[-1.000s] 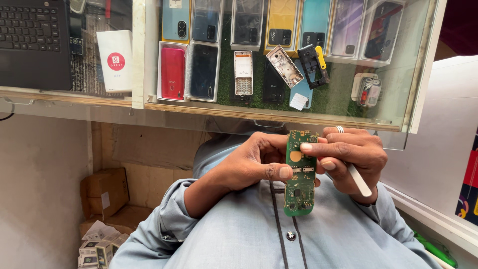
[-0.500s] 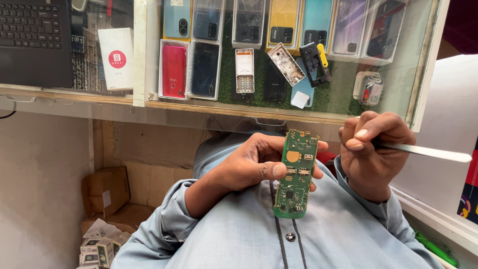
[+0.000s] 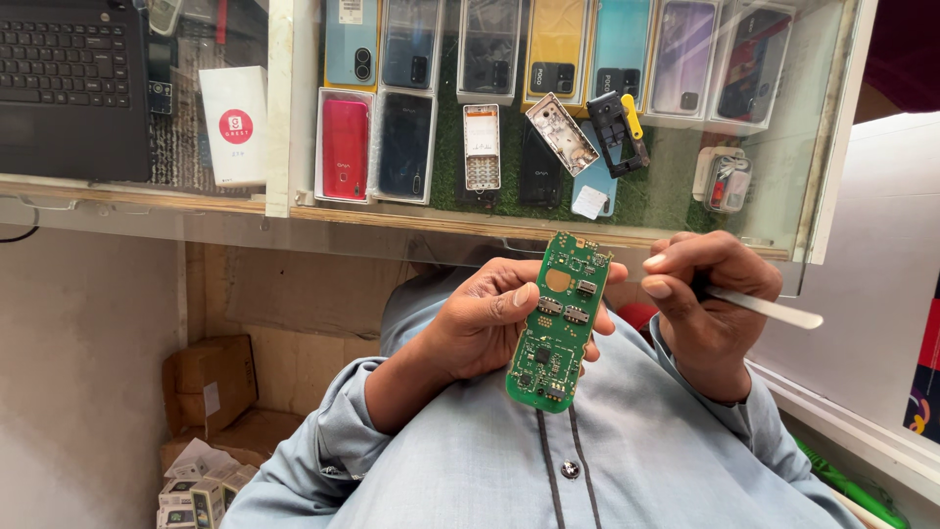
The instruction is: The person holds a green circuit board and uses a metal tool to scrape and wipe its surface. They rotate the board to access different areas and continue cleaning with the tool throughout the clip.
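My left hand (image 3: pixel 485 318) holds a long green phone circuit board (image 3: pixel 556 323) upright in front of my chest, thumb pressed on its left edge, component side toward me. Just right of the board, my right hand (image 3: pixel 710 313) grips a thin metal pry tool (image 3: pixel 769 309) whose flat tip points away to the right. The right fingers sit a little off the board's upper right edge and do not touch it. I wear a light blue buttoned shirt (image 3: pixel 587 460).
A glass display counter (image 3: pixel 294 211) spans the top, with several phones and phone cases (image 3: pixel 406 142) on green turf inside. A black laptop (image 3: pixel 69 83) lies at upper left. Cardboard boxes (image 3: pixel 206 387) and small packets lie on the floor at lower left.
My right hand lifted off the board and swung the pry tool out to the right. The board, in my left hand, has tilted slightly and stayed in place.
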